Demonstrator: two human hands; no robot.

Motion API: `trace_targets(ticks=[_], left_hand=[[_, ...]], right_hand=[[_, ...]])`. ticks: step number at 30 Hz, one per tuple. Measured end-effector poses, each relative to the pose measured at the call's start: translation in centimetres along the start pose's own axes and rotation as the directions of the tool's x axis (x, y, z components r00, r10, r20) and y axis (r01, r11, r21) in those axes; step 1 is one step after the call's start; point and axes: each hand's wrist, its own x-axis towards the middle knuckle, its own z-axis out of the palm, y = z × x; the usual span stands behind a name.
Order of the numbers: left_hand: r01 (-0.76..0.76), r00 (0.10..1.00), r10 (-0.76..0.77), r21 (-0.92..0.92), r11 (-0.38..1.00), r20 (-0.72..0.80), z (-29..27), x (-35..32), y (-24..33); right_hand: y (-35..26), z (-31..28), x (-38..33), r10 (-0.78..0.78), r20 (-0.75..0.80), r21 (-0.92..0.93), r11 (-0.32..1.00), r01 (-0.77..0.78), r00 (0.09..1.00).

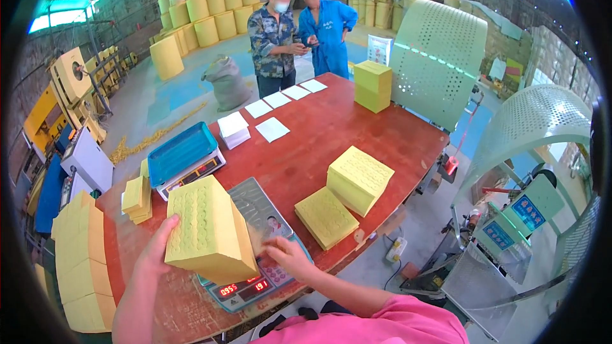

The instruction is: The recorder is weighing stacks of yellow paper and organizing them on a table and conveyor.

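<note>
A thick yellow stack of embossed paper sheets stands tilted over a grey digital scale with red digits at its front. My left hand holds the stack's left side. At the stack's lower right corner, my right hand pinches the sheets above the scale's front panel. Both forearms come up from the lower edge, the right one in a pink sleeve.
On the red-brown table lie two more yellow stacks, a scale with a blue tray, white paper piles and a yellow block. Two people stand at the far end. Yellow stacks rise at my left.
</note>
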Motion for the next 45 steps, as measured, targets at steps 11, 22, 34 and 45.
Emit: trace_targets(ticks=[11,22,34,45], left_hand=[[-0.012,0.998,0.011,0.01,1.0,0.065,-0.4,-0.5,-1.1],[-0.038,0.997,0.046,-0.119,0.992,0.065,7.0,-0.9,-0.6],[-0.383,0.901,0.42,-0.258,0.887,0.106,27.6,17.1,6.6],[0.139,0.964,-0.083,-0.213,0.967,0.251,38.7,38.6,0.0]], right_hand=[[3.3,1.8,0.1,0.416,0.209,0.535,0.709,-0.46,0.885],[-6.6,-3.9,-3.1,0.273,0.088,0.207,0.936,-0.286,0.958],[-23.7,-26.1,6.8,-0.223,-0.144,0.083,0.968,0.236,0.964],[-16.2,-48.6,17.8,0.12,-0.137,0.23,0.969,-0.087,0.983]])
